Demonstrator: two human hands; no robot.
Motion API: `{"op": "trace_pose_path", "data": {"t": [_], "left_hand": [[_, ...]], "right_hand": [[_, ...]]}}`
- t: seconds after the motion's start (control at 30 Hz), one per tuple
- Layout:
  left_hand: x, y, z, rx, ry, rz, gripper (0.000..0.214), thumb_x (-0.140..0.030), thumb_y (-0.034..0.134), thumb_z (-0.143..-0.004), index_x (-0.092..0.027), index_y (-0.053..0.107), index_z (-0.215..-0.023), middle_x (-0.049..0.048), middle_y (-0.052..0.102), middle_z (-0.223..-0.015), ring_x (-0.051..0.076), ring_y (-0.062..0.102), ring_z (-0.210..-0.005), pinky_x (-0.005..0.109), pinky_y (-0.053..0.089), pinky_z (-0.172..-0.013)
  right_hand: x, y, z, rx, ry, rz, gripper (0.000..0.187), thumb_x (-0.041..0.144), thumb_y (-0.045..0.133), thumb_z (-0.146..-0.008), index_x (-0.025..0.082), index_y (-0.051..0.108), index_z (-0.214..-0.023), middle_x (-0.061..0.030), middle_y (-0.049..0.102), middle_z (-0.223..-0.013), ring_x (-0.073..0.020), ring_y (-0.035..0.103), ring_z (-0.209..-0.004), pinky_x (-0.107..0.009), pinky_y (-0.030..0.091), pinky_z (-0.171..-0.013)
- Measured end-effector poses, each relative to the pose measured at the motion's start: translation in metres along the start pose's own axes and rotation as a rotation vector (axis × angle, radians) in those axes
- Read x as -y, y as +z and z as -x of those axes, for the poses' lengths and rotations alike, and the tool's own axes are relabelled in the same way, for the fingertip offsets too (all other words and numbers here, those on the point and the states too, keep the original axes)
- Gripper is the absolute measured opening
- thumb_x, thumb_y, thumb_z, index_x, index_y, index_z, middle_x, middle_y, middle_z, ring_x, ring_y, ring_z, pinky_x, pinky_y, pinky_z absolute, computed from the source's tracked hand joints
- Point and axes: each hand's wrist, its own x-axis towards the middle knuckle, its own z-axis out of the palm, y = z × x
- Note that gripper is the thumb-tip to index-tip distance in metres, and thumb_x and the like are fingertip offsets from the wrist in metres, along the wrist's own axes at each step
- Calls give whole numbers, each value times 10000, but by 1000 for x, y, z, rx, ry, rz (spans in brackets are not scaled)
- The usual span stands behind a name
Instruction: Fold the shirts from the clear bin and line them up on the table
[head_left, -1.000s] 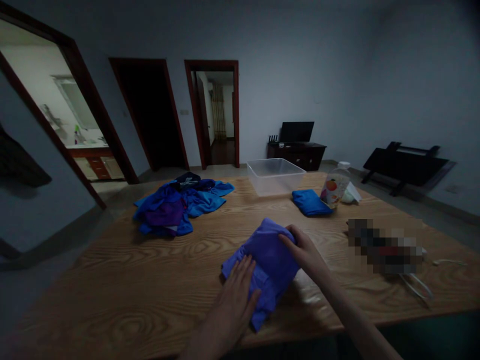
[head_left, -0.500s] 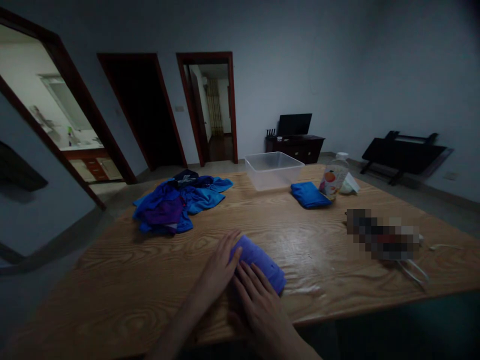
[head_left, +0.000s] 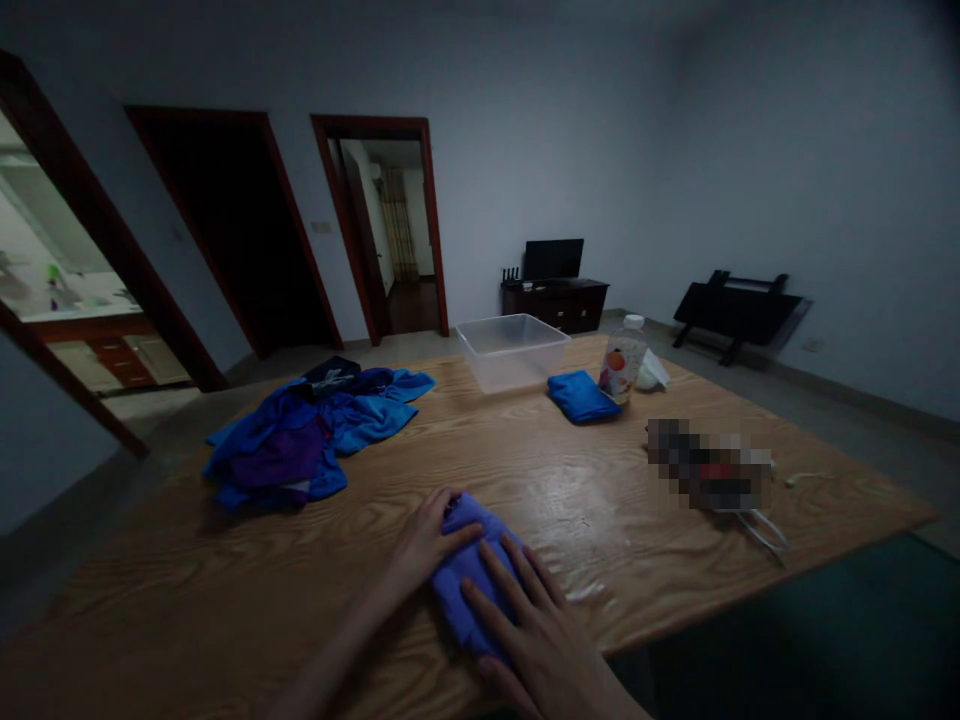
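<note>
A folded purple cloth [head_left: 466,570] lies near the front of the wooden table. At its far left edge my left hand [head_left: 427,540] is closed on it, thumb across the top and fingers round the side. My right hand [head_left: 536,615] lies open on the cloth, fingers spread over its right part. Much of the bundle's right side is hidden under that hand. Further back, a folded blue cloth [head_left: 581,398] rests by a bottle. At the left is a loose pile of blue and purple cloth [head_left: 315,435].
A clear plastic bin [head_left: 514,355] stands at the table's far edge. Right of the blue cloth are a labelled bottle [head_left: 622,362] and a white crumpled item [head_left: 652,374]. A pixelated object [head_left: 709,465] with a white cord [head_left: 765,535] lies on the table [head_left: 660,570] at right.
The view has turned to the right. My right hand has spread flat across the purple cloth, which now looks turned and wider. My left hand has closed round its far left edge.
</note>
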Motion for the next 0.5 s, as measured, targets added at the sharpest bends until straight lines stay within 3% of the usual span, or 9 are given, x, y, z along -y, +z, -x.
{"op": "trace_pose_path", "data": {"t": [0.13,0.3,0.4,0.5], "left_hand": [[0,2,-40,84,-20,80,562,-575,851,-816,-230,739,-1244,68,786,-1171,293,741,-1054,378,580,-923],[-21,21,-152,48,207,-12,469,-492,834,-866,-213,753,-1234,79,794,-1206,273,748,-1093,354,586,-935],[-42,39,-224,58,307,-161,377,-369,801,-916,-203,738,-1249,90,781,-1254,252,735,-1154,349,562,-1017],[-61,60,-270,22,320,-239,288,-248,680,-989,-173,704,-1266,126,774,-1231,251,733,-1145,383,554,-1040]], "right_hand": [[-15,-1,24,-89,5,89,809,479,658,-1016,295,311,-1723,-75,310,-1759,-328,383,-1594,-452,370,-1284],[-47,-9,52,-160,108,162,700,361,606,-1031,221,393,-1683,-85,400,-1729,-290,385,-1592,-453,335,-1305],[-85,-21,35,-159,196,146,569,217,527,-1036,218,485,-1604,-101,455,-1696,-275,404,-1576,-513,315,-1311],[-148,-33,-10,-166,319,134,457,136,453,-1040,204,592,-1470,-121,563,-1595,-261,498,-1494,-528,315,-1304]]}}
